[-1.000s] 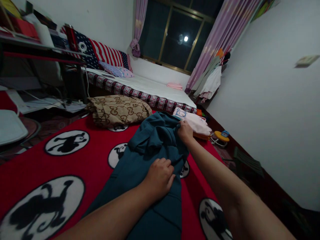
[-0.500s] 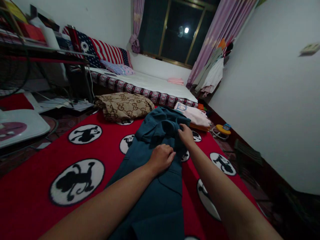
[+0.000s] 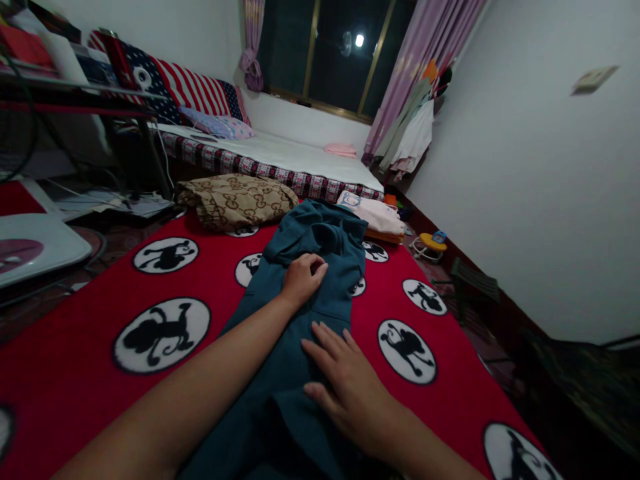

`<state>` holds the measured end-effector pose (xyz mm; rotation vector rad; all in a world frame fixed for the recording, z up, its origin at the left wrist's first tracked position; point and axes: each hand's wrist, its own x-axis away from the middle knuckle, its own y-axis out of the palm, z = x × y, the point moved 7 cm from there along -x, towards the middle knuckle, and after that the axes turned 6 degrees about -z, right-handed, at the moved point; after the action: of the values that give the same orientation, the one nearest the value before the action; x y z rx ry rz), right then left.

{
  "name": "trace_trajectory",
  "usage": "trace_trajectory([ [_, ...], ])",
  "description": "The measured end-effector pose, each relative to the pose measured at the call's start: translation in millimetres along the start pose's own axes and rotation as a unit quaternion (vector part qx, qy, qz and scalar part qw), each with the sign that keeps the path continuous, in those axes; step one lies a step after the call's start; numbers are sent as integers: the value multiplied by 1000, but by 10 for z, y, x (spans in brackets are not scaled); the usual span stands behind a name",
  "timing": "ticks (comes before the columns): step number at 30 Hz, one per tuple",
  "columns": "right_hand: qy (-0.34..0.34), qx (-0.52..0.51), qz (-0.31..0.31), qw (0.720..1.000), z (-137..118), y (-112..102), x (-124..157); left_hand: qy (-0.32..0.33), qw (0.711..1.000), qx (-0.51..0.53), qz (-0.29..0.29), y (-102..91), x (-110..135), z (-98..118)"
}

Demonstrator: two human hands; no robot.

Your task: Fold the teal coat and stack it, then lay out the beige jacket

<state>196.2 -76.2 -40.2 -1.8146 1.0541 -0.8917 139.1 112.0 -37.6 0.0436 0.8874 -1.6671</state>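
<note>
A long dark teal garment (image 3: 327,303) lies lengthwise down the red blanket (image 3: 215,280), narrow, with seams along it and bunched folds at its far end. My left hand (image 3: 304,277) rests on its middle, fingers curled in and the thumb close to the index finger; no cloth shows between them. Nearer to me, my right hand (image 3: 345,377) hovers over or touches the garment, open, its fingers spread. The garment's near end rises in a loose dark fold by my right hand, and part of it is hidden under my forearms.
A brown patterned folded cloth (image 3: 240,200) lies beyond the garment to the left. To its right is a pile of folded clothes (image 3: 375,217). A bed (image 3: 280,157) stands behind. A cluttered desk (image 3: 95,93) is at left, a yellow stool (image 3: 431,243) at right.
My right hand has let go of the garment's far right edge and come back toward me, opening out. My left hand stays on the garment's middle. The camera view has shifted slightly.
</note>
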Motion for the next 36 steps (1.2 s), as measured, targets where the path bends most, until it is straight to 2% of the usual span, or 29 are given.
trace_trajectory([
  [5,-51,31,39,997,-135,139,472,-30,998,-50,-24,80,-11,-105],
  [8,-47,68,60,995,-119,262,524,-35,998,-51,-30,99,-21,-144],
  [11,-23,99,50,994,-102,339,472,-38,997,-57,-34,101,-17,-146],
  [15,-19,78,-5,997,-124,316,454,-26,994,-93,-46,101,14,-94],
  [18,-77,-30,-101,991,-194,260,508,-15,991,-125,-54,104,45,-53],
  [20,-73,-134,-132,979,-119,129,485,6,987,-149,-55,100,67,6],
  [21,-47,-189,-129,972,-3,36,427,25,985,-161,-54,95,81,56],
  [23,31,-275,-80,957,390,-191,219,78,980,-174,-59,97,118,195],
  [24,57,-299,-17,952,637,-353,79,112,976,-172,-71,112,144,277],
  [27,130,-199,212,948,1437,-881,-336,219,953,-138,-160,242,257,509],
  [28,174,-157,247,940,1688,-982,-470,245,941,-126,-197,299,301,559],
  [29,222,-131,263,930,1922,-1045,-600,261,931,-117,-228,350,337,588],
  [32,282,-105,267,916,2354,-1143,-978,264,919,-106,-272,444,386,575],
  [36,308,-60,258,914,2545,-1267,-1325,235,926,-106,-275,477,397,491],
])
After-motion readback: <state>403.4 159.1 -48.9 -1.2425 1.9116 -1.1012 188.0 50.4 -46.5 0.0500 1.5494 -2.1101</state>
